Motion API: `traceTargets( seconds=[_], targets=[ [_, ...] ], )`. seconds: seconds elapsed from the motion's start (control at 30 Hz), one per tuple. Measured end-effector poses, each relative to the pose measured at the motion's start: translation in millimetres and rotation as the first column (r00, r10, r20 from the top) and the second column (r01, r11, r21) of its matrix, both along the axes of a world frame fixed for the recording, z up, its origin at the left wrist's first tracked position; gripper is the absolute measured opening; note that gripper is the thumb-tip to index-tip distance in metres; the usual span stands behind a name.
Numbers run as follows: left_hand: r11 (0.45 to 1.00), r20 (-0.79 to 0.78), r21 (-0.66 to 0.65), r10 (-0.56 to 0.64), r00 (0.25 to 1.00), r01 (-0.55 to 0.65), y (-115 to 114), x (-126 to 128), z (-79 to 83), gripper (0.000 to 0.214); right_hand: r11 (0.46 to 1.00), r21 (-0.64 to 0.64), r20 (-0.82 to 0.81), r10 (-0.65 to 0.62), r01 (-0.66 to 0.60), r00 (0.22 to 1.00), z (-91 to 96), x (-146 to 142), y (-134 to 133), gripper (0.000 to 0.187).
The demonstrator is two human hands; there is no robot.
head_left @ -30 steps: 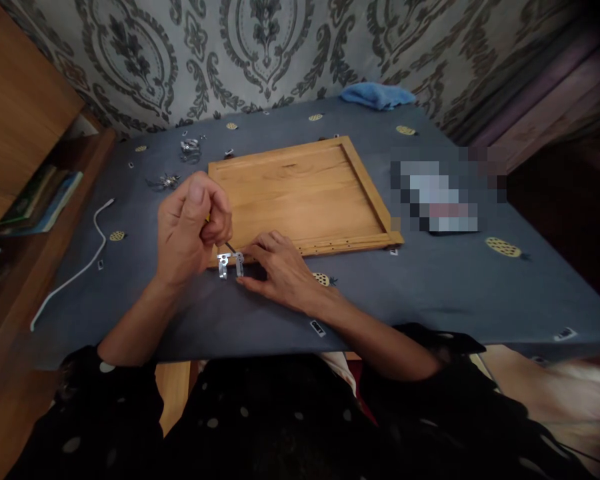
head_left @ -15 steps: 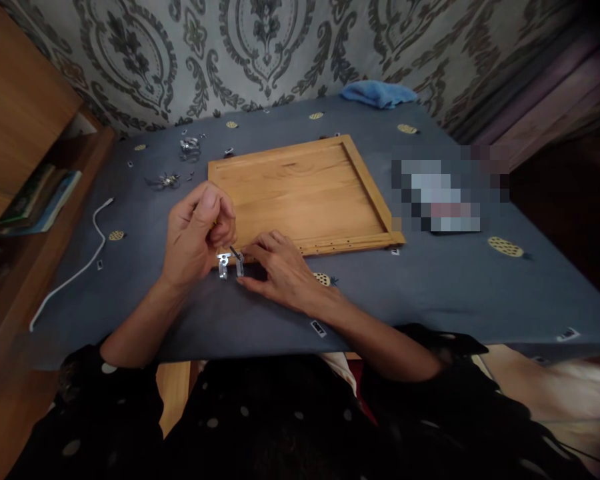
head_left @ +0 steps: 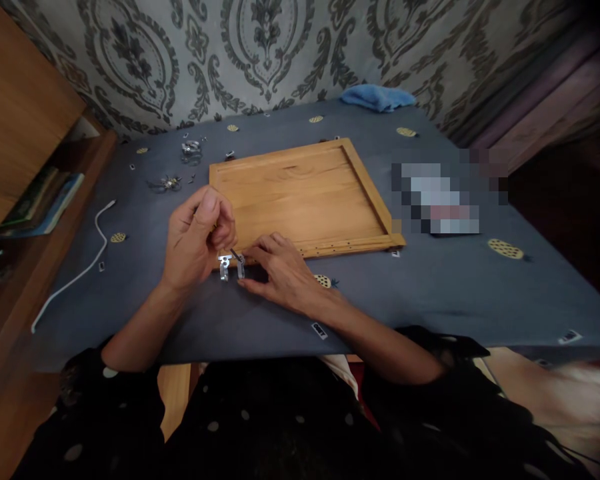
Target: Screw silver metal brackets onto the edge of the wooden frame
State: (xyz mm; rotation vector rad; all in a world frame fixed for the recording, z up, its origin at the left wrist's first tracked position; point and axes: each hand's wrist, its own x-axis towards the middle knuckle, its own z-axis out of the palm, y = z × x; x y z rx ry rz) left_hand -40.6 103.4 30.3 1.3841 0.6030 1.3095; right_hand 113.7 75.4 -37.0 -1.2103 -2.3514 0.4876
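A framed wooden panel lies flat on the dark blue tablecloth. At its near left corner sits a small metal hinge. My left hand is closed around a thin screwdriver whose dark tip points down at the hinge. My right hand rests on the cloth beside the panel's front edge, fingers pinching the hinge's right leaf and holding it against the wood.
Loose metal hardware and screws lie at the back left. A white cable runs along the table's left side. A blue cloth lies by the wall. Books sit on a wooden shelf at left.
My left hand has shifted slightly right and lower toward the hinge, its fingers turning on the tool. My right hand has stayed in place.
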Motion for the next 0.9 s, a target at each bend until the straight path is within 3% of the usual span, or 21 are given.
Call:
traceTargets(
  seconds=[0.2, 0.63, 0.9],
  targets=[
    [1.0, -0.008, 0.007, 0.002, 1.0, -0.002, 2, -1, -0.6, 0.04, 1.0, -0.005, 0.003, 0.002, -0.002, 1.0, 0.6, 0, 0, 0.042],
    [0.986, -0.006, -0.151, 0.074, 0.997, -0.074, 21, -7, -1.3, 0.043, 0.999, 0.045, -0.036, 0.007, -0.005, 0.999, -7.7, 1, 2, 0.042],
    [0.982, 0.003, -0.18, 0.052, 0.999, -0.051, 27, -11, -4.1, 0.044, 0.999, 0.048, -0.034, 0.007, -0.005, 0.999, -6.4, 1, 1, 0.042]
  ],
)
